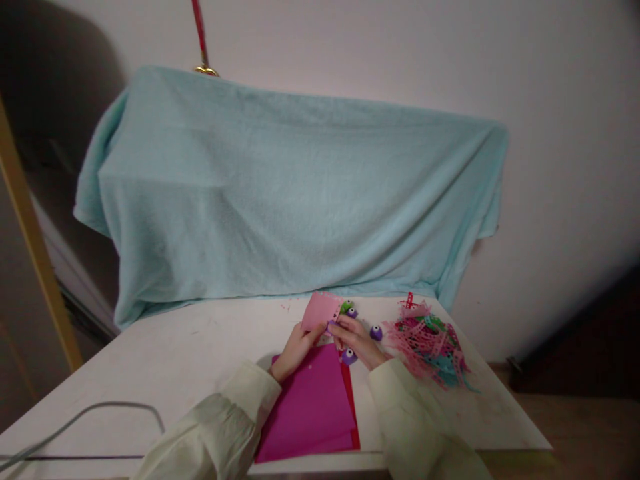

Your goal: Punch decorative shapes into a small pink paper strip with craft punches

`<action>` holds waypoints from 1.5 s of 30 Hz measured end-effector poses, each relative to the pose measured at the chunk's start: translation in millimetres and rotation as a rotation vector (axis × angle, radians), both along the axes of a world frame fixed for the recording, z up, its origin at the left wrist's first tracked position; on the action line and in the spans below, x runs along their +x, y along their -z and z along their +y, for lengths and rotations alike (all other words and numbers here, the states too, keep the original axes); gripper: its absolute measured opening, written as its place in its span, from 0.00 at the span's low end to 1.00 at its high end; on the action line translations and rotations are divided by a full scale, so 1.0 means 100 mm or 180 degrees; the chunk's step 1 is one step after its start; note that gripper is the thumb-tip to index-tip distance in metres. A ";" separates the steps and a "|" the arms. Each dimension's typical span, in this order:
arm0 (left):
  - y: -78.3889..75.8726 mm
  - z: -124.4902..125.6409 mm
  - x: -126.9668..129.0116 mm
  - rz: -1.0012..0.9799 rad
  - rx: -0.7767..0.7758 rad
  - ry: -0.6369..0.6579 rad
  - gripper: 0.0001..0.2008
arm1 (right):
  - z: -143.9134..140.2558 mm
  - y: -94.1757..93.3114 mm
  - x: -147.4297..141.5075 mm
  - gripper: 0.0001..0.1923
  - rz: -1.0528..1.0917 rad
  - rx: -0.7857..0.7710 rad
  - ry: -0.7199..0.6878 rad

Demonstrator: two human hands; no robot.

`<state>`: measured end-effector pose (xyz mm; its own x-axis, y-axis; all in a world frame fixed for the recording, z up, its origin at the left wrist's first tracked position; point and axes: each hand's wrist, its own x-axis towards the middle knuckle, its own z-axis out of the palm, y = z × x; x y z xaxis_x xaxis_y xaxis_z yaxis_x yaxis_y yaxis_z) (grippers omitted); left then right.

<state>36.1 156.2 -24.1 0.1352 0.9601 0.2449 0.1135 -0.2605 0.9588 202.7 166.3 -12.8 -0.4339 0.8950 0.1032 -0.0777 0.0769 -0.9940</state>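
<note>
Evidently, left hand (308, 338): pinching pink sheet (320, 312), probably steadying it
Right hand (357, 339): seemingly gripping purple punch (331, 326) at sheet's edge
Paper strips (425, 343): heaped aside, likely leaving working room

light: dim, diffuse | shadow: heavy, upper-left wall (400, 53) | focus: soft, fine detail smeared | top-right corner: darkened

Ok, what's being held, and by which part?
Pink paper, by its near edge, in the left hand. The right hand is at a small purple object; its exact grip is unclear.
</note>
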 end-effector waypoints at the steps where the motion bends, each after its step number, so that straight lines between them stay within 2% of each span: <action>1: 0.00 0.00 0.00 0.0023 -0.0004 -0.0004 0.19 | 0.00 0.00 0.00 0.18 -0.0007 0.0006 -0.0004; 13: -0.05 -0.02 -0.01 0.0128 0.0007 0.0076 0.19 | -0.02 -0.02 0.02 0.16 -0.0207 0.0145 -0.0079; 19: -0.02 0.00 -0.02 0.0140 -0.0085 0.0176 0.19 | -0.04 -0.05 0.02 0.16 -0.0206 0.0168 -0.0079; 29: -0.02 -0.02 0.03 -0.0254 -0.0368 0.0301 0.20 | -0.07 -0.09 0.01 0.18 -0.0284 0.0168 -0.0015; 35: -0.07 -0.06 0.04 -0.0309 -0.0336 0.0535 0.17 | -0.08 -0.11 0.03 0.15 -0.0177 0.0196 -0.0102; 41: -0.11 -0.07 0.03 0.0046 -0.0225 0.0318 0.17 | -0.05 -0.08 0.04 0.12 -0.0168 0.0215 0.0133; 45: -0.14 -0.08 0.05 0.0238 -0.0045 0.0316 0.17 | -0.03 -0.05 0.05 0.12 -0.0203 0.0253 0.0248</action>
<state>40.6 148.3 -10.4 0.2471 0.9444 0.2170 0.1592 -0.2604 0.9523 207.7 163.1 -7.7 -0.3714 0.9163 0.1496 -0.0053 0.1591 -0.9873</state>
